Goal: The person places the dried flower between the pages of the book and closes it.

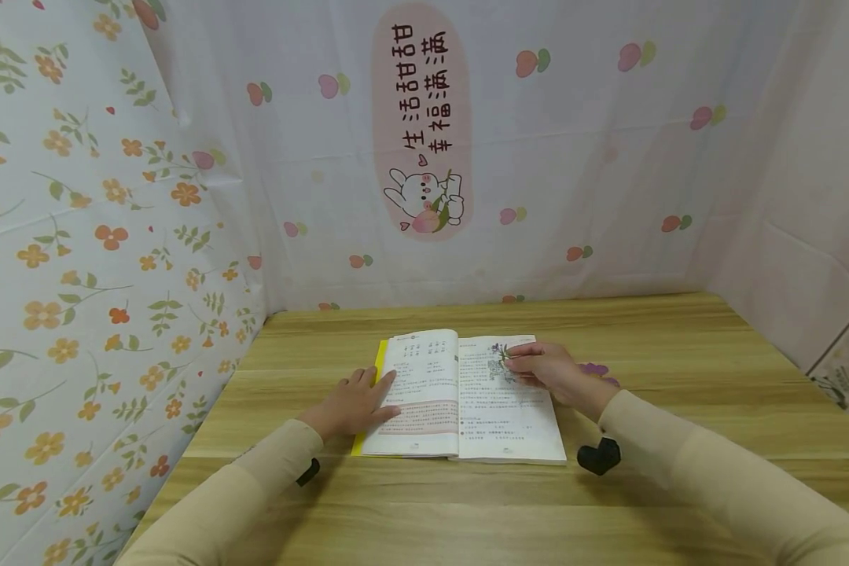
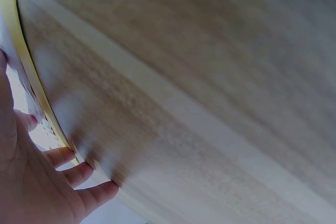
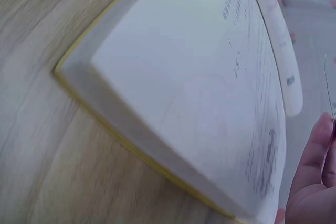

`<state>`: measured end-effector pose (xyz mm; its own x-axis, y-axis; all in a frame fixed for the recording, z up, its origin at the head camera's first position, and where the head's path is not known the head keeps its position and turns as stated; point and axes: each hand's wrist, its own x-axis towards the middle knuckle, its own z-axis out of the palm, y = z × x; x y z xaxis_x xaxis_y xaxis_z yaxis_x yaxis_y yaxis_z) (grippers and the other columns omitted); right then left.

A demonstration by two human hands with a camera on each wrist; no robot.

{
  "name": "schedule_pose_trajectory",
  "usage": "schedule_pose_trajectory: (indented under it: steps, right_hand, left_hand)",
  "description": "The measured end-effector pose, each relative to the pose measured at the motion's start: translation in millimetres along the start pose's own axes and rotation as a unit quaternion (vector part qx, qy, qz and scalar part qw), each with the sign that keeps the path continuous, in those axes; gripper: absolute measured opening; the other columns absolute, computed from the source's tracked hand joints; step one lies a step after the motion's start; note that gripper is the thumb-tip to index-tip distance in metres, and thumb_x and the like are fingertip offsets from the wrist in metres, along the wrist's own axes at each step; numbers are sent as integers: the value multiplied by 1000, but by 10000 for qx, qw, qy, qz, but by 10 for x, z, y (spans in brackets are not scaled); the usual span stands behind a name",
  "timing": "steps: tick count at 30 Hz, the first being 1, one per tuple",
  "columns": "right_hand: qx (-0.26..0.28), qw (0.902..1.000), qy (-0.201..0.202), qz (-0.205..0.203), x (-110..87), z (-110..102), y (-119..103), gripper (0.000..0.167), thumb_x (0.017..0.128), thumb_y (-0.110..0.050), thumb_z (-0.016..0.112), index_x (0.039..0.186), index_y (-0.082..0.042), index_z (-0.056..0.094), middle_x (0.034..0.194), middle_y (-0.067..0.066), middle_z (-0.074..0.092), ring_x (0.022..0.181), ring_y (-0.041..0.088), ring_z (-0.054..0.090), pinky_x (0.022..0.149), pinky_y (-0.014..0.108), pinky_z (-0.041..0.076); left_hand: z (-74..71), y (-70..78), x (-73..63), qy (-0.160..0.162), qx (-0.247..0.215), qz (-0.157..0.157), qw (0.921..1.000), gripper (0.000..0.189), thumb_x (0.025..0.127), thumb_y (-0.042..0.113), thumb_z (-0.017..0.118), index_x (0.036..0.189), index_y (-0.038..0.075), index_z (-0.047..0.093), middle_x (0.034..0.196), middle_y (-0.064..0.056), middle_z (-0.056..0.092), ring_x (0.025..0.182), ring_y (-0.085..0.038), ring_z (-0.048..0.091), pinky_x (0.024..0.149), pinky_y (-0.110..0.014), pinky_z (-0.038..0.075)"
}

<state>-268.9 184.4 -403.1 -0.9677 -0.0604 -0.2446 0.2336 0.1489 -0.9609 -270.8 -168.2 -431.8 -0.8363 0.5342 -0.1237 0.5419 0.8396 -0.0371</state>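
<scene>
An open book (image 1: 497,405) with printed pages and a yellow cover lies flat on the wooden table. My left hand (image 1: 357,402) rests on the outer edge of its left page, fingers spread and thumb on the paper. In the left wrist view, the fingertips of this hand (image 2: 47,182) reach the yellow cover edge (image 2: 32,72). Over the upper part of the right page, my right hand (image 1: 555,376) pinches a thin purple-and-green flower bookmark (image 1: 502,353). A fine thread or stem (image 3: 327,85) rises above the right fingers in the right wrist view; the pinched part is mostly hidden.
A purple flower-shaped thing (image 1: 597,369) shows on the table behind my right wrist, partly covered. The wooden table (image 1: 424,511) extends around the book. Patterned cloth walls (image 1: 573,181) stand behind it and on both sides.
</scene>
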Motion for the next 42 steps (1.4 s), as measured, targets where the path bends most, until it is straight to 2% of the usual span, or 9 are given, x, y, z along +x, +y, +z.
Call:
schedule_pose_trajectory:
  steps: [11, 19, 25, 31, 42]
  right_hand:
    - [-189, 9996, 212, -19, 76, 364, 60, 29, 87, -7, 73, 111, 6, 64, 87, 6, 67, 71, 11, 62, 64, 24, 51]
    - [-334, 9985, 429, 4, 152, 543, 123, 25, 84, -6, 75, 105, 4, 67, 85, 8, 67, 66, 10, 61, 62, 24, 51]
    - [-322, 9986, 427, 57, 173, 613, 124, 23, 85, -6, 74, 105, 3, 66, 90, 11, 66, 68, 12, 62, 64, 25, 54]
    - [-667, 9964, 513, 43, 189, 650, 112, 23, 84, -9, 76, 103, 1, 68, 89, 10, 67, 68, 13, 63, 62, 25, 53]
    - [-876, 9955, 368, -64, 196, 666, 105, 26, 83, -9, 77, 104, 1, 66, 93, 12, 66, 72, 15, 65, 65, 27, 54]
  left_hand:
    - [10, -5, 2, 71, 124, -5, 9999, 76, 98, 61, 38, 154, 11, 28, 143, -24, 36, 128, -40, 39, 96, -53, 40]
    - [17, -19, 0, 101, 48, 81, 9999, 75, 98, 59, 40, 153, 9, 29, 141, -25, 36, 126, -41, 39, 95, -54, 40]
    - [9, -13, 6, 8, 23, 4, 10000, 76, 98, 61, 38, 154, 11, 26, 144, -24, 35, 128, -41, 37, 97, -54, 39]
    - [-10, -4, 6, 58, 149, 10, 9999, 76, 98, 61, 38, 154, 11, 28, 143, -24, 36, 127, -40, 39, 96, -53, 40]
    - [-12, -4, 5, 19, 139, -16, 9999, 76, 98, 61, 38, 154, 11, 27, 144, -24, 35, 128, -40, 38, 97, -53, 39]
